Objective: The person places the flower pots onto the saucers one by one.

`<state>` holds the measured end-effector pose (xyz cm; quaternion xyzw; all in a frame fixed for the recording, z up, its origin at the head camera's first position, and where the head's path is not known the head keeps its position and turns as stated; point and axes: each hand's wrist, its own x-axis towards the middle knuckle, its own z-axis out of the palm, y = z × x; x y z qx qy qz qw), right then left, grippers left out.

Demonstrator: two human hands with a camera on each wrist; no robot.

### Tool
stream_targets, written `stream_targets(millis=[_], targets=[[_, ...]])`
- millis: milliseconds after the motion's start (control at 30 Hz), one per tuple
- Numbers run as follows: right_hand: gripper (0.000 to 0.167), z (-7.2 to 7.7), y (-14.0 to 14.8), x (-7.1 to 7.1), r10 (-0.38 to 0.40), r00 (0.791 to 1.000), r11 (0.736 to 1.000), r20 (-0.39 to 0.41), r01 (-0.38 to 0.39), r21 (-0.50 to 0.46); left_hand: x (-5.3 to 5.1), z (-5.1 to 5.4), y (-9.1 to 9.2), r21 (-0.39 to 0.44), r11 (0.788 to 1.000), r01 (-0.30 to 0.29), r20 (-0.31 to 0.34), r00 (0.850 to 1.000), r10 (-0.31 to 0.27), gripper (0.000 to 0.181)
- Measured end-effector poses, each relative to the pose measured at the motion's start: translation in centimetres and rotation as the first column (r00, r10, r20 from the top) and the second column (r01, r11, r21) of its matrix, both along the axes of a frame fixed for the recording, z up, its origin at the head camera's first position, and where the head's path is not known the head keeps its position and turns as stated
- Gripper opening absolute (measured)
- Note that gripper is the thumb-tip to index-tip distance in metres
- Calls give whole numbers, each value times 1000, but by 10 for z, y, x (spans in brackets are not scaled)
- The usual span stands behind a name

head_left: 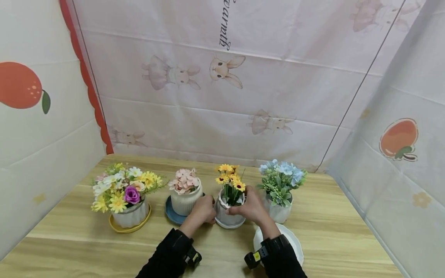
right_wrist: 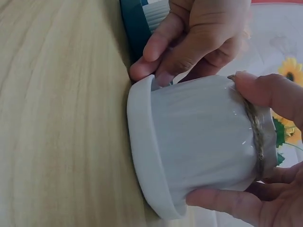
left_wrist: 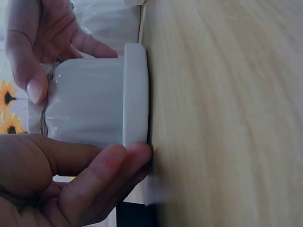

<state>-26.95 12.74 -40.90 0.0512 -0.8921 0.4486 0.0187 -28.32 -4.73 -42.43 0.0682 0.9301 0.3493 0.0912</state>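
Observation:
A white flowerpot (head_left: pixel 226 214) with yellow daisy-like flowers (head_left: pixel 227 178) stands upright on a white saucer (right_wrist: pixel 144 151). Twine circles the pot near its top in the right wrist view. My right hand (head_left: pixel 254 206) grips the pot near its rim, thumb on the near side. At the pot's left, my left hand (head_left: pixel 204 210) pinches the saucer's edge, with the thumb on its inner side and fingers outside. Beside that hand, a cream ribbed pot (head_left: pixel 182 202) of pink flowers leans on a blue saucer (head_left: pixel 170 212).
Far left, a pot (head_left: pixel 128 216) of mixed flowers stands on a yellow saucer (head_left: pixel 130 230). To the right is a pot (head_left: pixel 278 212) of blue flowers. A white plate (head_left: pixel 295 247) lies partly under my right forearm. Printed cloth walls (head_left: pixel 208 127) border the wooden table (head_left: pixel 340 227).

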Motion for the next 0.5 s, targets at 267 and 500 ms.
stream_targets(millis=[267, 500], targets=[[96, -4, 1, -10, 21, 1000, 999, 9, -21, -37, -3, 1, 4, -63, 998, -11, -16, 1000, 10, 29], [93, -4, 0, -13, 45, 998, 996, 42, -42, -77, -5, 0, 6, -81, 997, -7, 0, 1000, 7, 19]])
